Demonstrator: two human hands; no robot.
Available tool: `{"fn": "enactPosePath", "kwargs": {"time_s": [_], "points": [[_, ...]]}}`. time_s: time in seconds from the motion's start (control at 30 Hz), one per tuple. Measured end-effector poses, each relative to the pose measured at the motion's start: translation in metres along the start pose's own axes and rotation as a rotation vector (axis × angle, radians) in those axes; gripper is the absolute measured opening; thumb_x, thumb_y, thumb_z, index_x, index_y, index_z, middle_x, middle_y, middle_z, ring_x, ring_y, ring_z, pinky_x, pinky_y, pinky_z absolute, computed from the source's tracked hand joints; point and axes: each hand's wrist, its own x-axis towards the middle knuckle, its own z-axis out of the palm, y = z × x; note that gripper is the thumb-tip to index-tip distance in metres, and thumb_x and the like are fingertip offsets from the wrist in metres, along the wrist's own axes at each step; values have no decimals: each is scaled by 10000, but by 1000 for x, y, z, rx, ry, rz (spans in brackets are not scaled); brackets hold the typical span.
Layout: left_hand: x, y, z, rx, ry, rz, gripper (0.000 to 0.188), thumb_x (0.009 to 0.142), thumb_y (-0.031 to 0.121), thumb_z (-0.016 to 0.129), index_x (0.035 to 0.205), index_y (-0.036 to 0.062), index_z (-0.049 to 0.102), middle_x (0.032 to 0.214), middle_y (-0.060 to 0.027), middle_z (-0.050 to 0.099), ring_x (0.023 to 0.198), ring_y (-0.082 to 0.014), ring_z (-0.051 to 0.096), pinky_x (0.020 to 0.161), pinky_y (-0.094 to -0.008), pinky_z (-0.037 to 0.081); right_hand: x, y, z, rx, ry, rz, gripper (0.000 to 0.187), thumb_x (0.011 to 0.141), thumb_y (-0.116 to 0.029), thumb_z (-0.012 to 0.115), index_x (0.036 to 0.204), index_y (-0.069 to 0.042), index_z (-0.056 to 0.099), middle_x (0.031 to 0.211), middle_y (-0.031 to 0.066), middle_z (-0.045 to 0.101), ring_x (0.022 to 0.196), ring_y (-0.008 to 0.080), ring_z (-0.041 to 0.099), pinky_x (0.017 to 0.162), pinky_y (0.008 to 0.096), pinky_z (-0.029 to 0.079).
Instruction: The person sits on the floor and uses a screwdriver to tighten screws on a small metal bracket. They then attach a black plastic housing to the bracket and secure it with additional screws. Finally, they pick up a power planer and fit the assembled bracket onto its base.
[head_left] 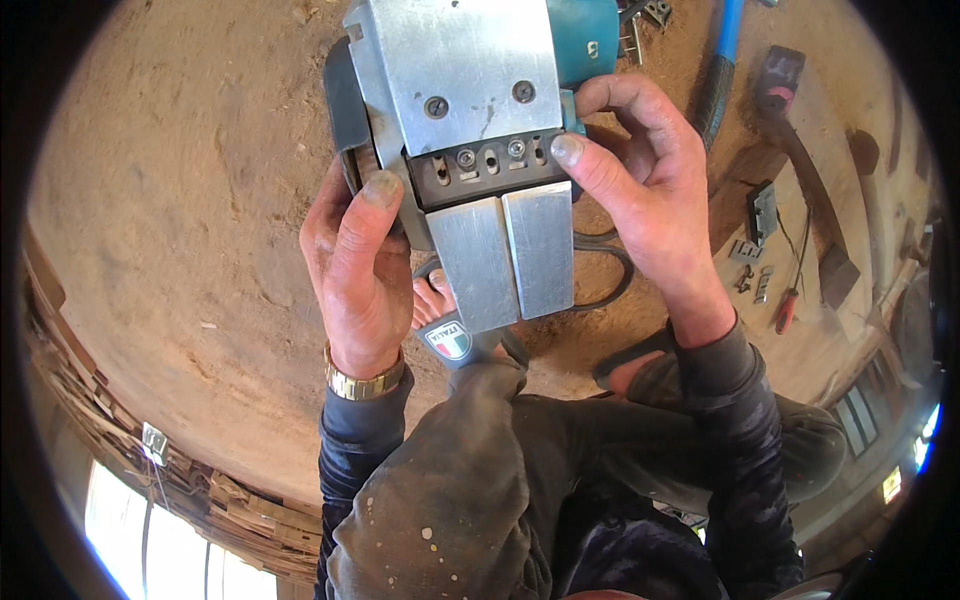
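Observation:
An electric hand planer (470,70) with a teal body is held up in front of me, its silver metal sole facing me. Across the sole runs a dark cutter drum (485,168) with two bolts and several slots. My left hand (350,255) grips the planer's left side, thumb on the edge beside the drum and fingers hidden behind. At the other side, my right hand (655,175) is curled, its thumb tip by the drum's right end and its index finger against the teal housing. Its other fingers are partly hidden.
On the dusty ground at right lie a red-handled screwdriver (787,312), a dark metal block (762,212) and small metal pieces (745,250). Beyond is a blue-handled tool (725,55). A black cable (622,285) loops near my feet. Wood scraps (250,515) pile up at lower left.

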Motion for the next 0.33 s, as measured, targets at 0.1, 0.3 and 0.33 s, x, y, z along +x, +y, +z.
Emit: {"fn": "enactPosePath", "kwargs": {"time_s": [0.1,0.3,0.33], "points": [[2,4,-1,-11,-21,-8,473,953,206,636,1319,-86,568,1199,-166,682,1043,-206,679,935,-352,542,1,1,-1,-18,-9,-5,280,915,-4,750,1141,35,589,1093,51,586,978,143,668,820,263,592],[3,5,0,-22,29,-11,503,944,199,638,1343,-93,544,1222,-165,674,1096,-216,660,999,-355,509,1,1,1,-30,-39,5,274,920,-1,745,1152,23,601,1150,60,589,976,152,680,803,257,591],[3,5,2,-16,47,-7,515,943,204,643,1348,-96,538,1231,-165,671,1121,-221,650,1039,-357,485,1,1,1,-39,-48,9,279,920,0,744,1158,19,600,1171,64,590,975,158,683,800,255,591]]}}
